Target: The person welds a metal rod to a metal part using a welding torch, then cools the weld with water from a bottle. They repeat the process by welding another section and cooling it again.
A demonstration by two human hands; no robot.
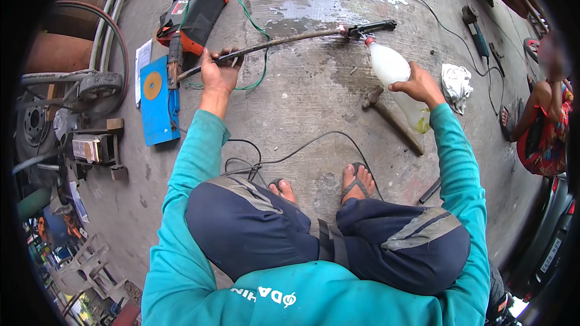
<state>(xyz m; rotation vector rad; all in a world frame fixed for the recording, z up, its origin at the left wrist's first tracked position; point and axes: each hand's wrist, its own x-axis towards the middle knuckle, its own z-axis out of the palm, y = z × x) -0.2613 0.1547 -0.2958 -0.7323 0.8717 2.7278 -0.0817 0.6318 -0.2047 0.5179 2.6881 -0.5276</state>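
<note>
My left hand (220, 73) is closed around a long, thin metal rod (284, 40), which runs off to the right. At its far end sits a dark metal fitting (370, 28), with a pinkish spot where the two meet. In my right hand (418, 84) is a cloudy plastic bottle (389, 63), tilted so its red cap points up and left at the fitting. The cap is close to the fitting; I cannot tell whether they touch. Beneath the bottle, a hammer (394, 122) lies on the concrete, partly covered by it.
Beyond my left hand stand a black-and-orange welding machine (202, 15) with a green cable and a blue case (158, 105) bearing a tan disc. A white cloth (456, 89) and an angle grinder (476, 33) lie right. Water wets the far floor. A person (544, 115) sits at right.
</note>
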